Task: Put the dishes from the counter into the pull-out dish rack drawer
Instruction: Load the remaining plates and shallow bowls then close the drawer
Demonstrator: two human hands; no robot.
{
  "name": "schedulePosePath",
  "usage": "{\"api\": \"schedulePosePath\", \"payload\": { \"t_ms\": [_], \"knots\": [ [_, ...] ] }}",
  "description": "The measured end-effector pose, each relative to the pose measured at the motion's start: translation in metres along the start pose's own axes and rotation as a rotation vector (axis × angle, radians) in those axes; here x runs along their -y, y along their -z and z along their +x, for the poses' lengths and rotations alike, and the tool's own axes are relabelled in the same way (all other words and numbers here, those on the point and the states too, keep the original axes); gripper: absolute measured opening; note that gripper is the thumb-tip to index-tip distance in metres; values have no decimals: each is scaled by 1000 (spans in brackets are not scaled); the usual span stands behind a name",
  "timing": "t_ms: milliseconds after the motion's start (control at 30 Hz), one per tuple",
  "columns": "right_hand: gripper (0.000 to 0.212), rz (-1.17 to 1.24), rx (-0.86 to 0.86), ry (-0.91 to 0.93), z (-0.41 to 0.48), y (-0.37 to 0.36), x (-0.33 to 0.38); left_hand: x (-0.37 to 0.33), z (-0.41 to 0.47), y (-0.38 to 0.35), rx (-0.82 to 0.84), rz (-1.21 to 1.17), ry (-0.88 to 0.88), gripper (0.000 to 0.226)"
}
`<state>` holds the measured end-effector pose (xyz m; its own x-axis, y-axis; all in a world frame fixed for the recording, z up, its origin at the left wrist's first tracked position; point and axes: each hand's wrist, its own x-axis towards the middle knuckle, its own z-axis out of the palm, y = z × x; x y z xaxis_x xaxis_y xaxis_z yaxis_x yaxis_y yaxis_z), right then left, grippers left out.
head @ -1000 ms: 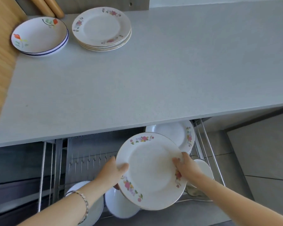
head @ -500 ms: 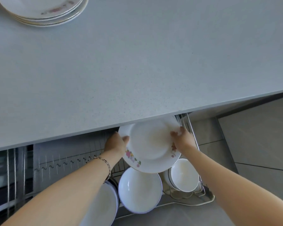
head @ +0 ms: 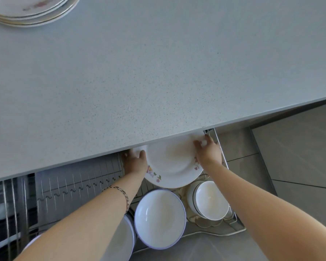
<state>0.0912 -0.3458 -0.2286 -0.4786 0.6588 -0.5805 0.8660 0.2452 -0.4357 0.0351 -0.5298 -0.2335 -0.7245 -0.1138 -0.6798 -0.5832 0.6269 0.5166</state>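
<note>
Two hands hold a flower plate in the dish rack drawer.

The flower plate (head: 169, 164) is in the far right part of the pull-out dish rack drawer (head: 73, 183), and its top is hidden under the near edge of the gray tabletop (head: 158, 72). The left hand (head: 135, 162) grips the plate's left rim with the thumb on its face. The right hand (head: 208, 153) grips the right rim with fingers curled over it. A thin bracelet (head: 120, 191) is on the left wrist. Near the front edge of the drawer sits a white bowl with a blue rim (head: 159, 218), just below the plate. A stack of small white bowls (head: 209, 199) sits beside it, by the right edge. A stack of plates (head: 30, 10) lies at the tabletop's far left corner, well apart from the hands.
</note>
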Motion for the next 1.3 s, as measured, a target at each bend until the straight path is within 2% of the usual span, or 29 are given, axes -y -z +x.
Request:
{"api": "schedulePosePath", "payload": {
  "t_ms": [67,133,233,367,433,500,600,667,700,733,800,900,1000,1133,1200,1300],
  "knots": [
    [51,139,63,-46,-2,-3,2,2,-2,-4,73,-293,97,52],
    [56,233,102,-106,-2,-3,1,1,-2,-5,135,-455,223,56],
    [56,300,122,-126,1,-2,-2,2,0,-3,206,-595,359,54],
    [50,269,105,-97,2,-2,-1,3,-3,1,260,-631,352,46],
    [49,211,88,-92,2,-2,4,3,-2,3,264,-553,337,48],
    [45,130,89,-104,0,0,9,1,-2,8,260,-374,304,46],
    [38,-103,120,-110,-16,9,17,-1,-12,22,260,67,208,45],
    [47,-324,149,-68,-32,14,20,-2,-26,36,279,339,93,36],
    [52,-470,176,-18,-42,17,23,-3,-33,45,306,451,26,24],
    [55,-617,218,47,-53,21,28,-5,-41,54,343,512,-37,21],
    [49,-823,349,177,-76,28,42,-14,-55,71,448,512,-103,36],
    [42,-874,565,303,-105,36,76,-35,-72,104,582,386,-102,20],
    [42,-860,682,454,-132,41,131,-58,-76,144,523,317,-247,20],
    [33,-577,608,602,-146,41,218,-89,-53,214,242,223,-369,22],
    [27,-347,554,587,-146,33,260,-102,-34,250,109,158,-379,24],
    [23,7,479,452,-137,12,319,-117,-2,296,-43,17,-363,30]
  ]
}}
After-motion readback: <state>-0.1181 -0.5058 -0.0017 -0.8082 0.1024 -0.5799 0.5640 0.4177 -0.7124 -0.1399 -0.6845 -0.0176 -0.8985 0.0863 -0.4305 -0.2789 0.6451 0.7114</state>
